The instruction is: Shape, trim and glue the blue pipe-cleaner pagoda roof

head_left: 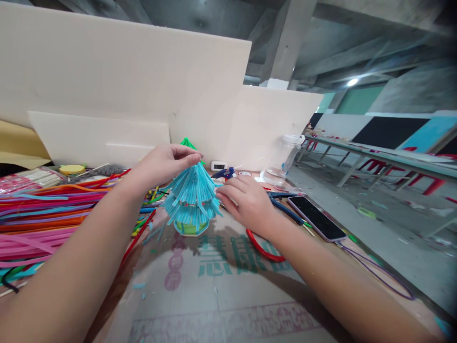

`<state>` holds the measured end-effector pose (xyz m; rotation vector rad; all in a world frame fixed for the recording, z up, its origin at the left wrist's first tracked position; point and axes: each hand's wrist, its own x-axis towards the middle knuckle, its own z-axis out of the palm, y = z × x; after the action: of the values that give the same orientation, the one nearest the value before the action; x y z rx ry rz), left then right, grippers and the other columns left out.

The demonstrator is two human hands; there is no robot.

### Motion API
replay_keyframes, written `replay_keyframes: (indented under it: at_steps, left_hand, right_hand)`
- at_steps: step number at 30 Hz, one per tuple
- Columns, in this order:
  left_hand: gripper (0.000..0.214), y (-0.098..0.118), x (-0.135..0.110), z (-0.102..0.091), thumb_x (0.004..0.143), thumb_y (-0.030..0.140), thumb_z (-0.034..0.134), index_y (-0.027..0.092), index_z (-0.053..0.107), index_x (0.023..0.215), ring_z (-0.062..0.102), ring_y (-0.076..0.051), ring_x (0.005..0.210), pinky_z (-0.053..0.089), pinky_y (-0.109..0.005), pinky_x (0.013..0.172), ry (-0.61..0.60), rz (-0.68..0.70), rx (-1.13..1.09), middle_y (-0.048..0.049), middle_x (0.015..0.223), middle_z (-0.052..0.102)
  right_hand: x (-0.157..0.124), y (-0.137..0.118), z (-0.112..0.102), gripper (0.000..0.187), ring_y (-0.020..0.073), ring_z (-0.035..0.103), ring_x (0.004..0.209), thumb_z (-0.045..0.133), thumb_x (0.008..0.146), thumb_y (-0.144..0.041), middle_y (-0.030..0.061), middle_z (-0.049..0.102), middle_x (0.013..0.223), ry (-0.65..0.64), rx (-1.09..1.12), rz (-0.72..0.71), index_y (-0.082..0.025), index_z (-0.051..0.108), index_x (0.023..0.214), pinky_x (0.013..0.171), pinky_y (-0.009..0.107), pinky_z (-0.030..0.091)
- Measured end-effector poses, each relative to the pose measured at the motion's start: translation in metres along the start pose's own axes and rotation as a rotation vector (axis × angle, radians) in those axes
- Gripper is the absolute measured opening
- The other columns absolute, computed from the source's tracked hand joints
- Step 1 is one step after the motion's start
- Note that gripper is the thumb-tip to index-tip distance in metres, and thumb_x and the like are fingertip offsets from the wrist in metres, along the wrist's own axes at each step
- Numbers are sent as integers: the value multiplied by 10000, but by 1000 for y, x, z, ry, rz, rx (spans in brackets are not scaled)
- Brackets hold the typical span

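Observation:
A tiered, cone-shaped pipe-cleaner tree (194,195), light blue with a green tip and a green base, stands on the printed board (214,290). My left hand (171,164) reaches over its upper part, thumb and fingers closed around it just under the tip. At the right edge of the blue tiers is my right hand (248,200), its fingers curled together and the fingertips against or very close to the strips. Whether anything small sits between those fingertips is hidden.
Bundles of coloured pipe cleaners (46,209) lie at left. On the right are blue-handled pliers (287,209), a phone (317,219) with a cord, a red pipe cleaner (264,250) and a clear bottle (282,159). Behind stand a small digital clock (218,166) and white panels (117,71).

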<state>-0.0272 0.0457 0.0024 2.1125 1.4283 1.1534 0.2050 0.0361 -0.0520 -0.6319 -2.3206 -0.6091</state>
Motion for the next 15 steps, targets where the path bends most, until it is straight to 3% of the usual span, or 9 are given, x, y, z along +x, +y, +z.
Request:
replay_keyframes:
  at_steps: [3, 6, 10, 14, 15]
  left_hand:
    - [419, 0, 0, -3, 772, 535, 587, 191, 737, 959, 628, -220, 770, 399, -249, 601, -75, -21, 40, -16, 842, 722]
    - [416, -3, 2, -3, 781, 536, 576, 187, 737, 938, 632, -226, 794, 404, -248, 615, -51, 13, 36, -13, 838, 721]
    - [442, -7, 5, -1, 773, 555, 568, 194, 743, 959, 638, -237, 776, 398, -264, 611, 12, -34, 66, -21, 845, 731]
    - [439, -9, 5, -2, 763, 553, 573, 194, 747, 946, 636, -241, 775, 394, -266, 610, 42, -49, 55, -22, 829, 729]
    - [435, -9, 4, -2, 763, 550, 573, 191, 748, 935, 633, -239, 767, 392, -264, 604, 42, -43, 45, -22, 815, 726]
  right_hand:
    - [4, 3, -19, 192, 178, 583, 840, 452, 948, -238, 73, 674, 889, 67, 62, 104, -154, 625, 947, 775, 306, 417]
    - [7, 8, -38, 193, 146, 591, 755, 469, 940, -254, 44, 688, 864, 12, 62, 228, -164, 637, 969, 712, 264, 406]
    - [-3, 21, -50, 196, 132, 573, 690, 474, 936, -283, 16, 691, 839, -235, 22, 331, -204, 651, 965, 635, 243, 357]
    - [-34, 40, -35, 175, 156, 601, 769, 498, 911, -285, 31, 695, 894, -588, 17, 482, -217, 653, 957, 655, 245, 356]
    - [-43, 45, -29, 175, 162, 611, 758, 510, 898, -275, 41, 698, 893, -625, 13, 517, -210, 656, 968, 643, 245, 362]
